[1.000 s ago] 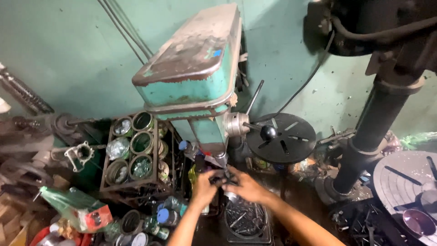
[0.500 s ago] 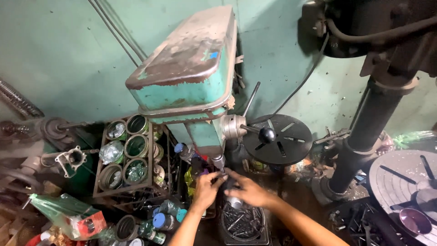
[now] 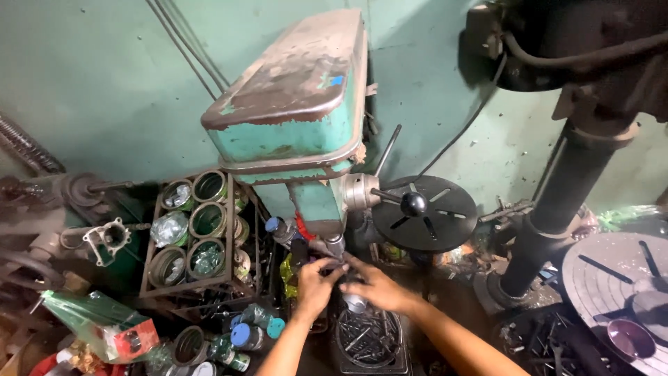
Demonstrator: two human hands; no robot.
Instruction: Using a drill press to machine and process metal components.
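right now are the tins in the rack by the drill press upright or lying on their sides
On their sides. The tins lie stacked in the metal rack left of the drill press, their round open mouths facing outward toward the camera.

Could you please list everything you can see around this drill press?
drill press: one, worn teal, centre, against the wall
feed handle: one, black knob, right of the drill head
round table: one, black, slotted, behind the handle
rack of tins: one, rusty, left of the press
second machine column: one, dark, right
metal disc: one, grey, lower right
box: one, green and red, lower left
left hand: below the chuck
right hand: beside it, fingers touching
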